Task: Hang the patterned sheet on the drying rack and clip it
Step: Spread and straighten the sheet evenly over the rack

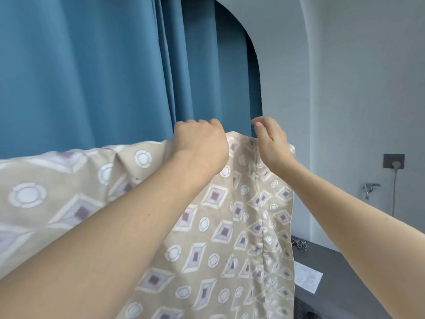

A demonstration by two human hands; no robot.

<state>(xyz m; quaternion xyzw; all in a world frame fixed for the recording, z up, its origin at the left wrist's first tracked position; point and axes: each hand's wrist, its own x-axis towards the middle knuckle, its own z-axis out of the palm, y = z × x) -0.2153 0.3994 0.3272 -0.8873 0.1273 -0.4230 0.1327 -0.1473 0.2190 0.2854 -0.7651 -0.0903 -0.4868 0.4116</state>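
your left hand (200,139) curled over the patterned sheet (230,226) top edge, gripping it, your right hand (271,139) loosely open beside it, blue curtain (92,77) behind

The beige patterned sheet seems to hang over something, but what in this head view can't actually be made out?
- Drying rack: hidden under the top fold of the beige diamond-and-circle patterned sheet.
- Left hand: fingertips curl behind the fold, so its grip is unseen.
- Clips: the small metal pieces on the grey ledge are too small to identify.
- White paper slip: print unreadable.
- Sheet's left end: cut off by the edge.
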